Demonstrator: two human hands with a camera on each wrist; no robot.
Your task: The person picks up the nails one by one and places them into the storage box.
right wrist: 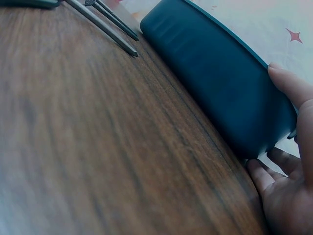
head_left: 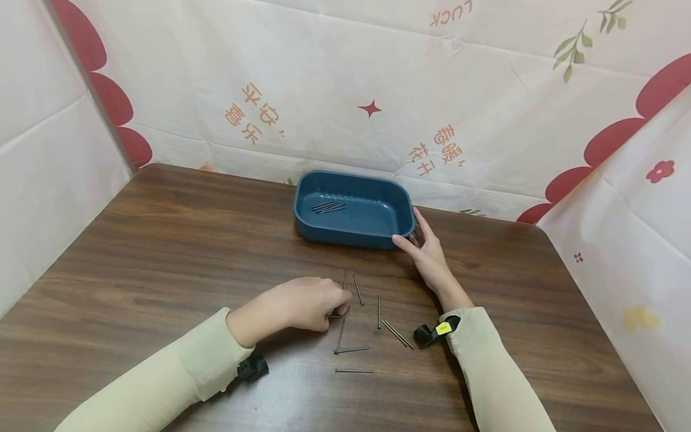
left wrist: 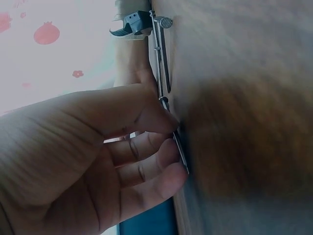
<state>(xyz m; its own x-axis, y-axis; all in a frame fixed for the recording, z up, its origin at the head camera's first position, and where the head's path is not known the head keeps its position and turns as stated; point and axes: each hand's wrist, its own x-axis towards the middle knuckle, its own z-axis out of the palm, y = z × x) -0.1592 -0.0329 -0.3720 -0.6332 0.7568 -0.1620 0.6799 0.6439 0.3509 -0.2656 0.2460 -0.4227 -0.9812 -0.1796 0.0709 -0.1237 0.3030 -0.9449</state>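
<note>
My left hand (head_left: 315, 303) is down at the tabletop among loose metal nails, thumb and fingertips pinching one nail (left wrist: 182, 152) that lies low along the wood. Part of that nail is hidden behind the thumb. In the head view, the right hand (head_left: 429, 255) holds the near right corner of a dark blue rectangular tub (head_left: 345, 236). Its thumb rests on the rim while the other fingers reach around the outer wall, seen also in the right wrist view. Inside the tub, several nails (head_left: 328, 207) lie bunched toward the left.
Several more nails are spread over the brown wooden table (head_left: 162, 270), including one nail (head_left: 353, 371) closest to me and a pair of nails (head_left: 396, 333) near the right wrist. Behind the tub hangs a patterned white cloth (head_left: 324, 78) along the table's back edge.
</note>
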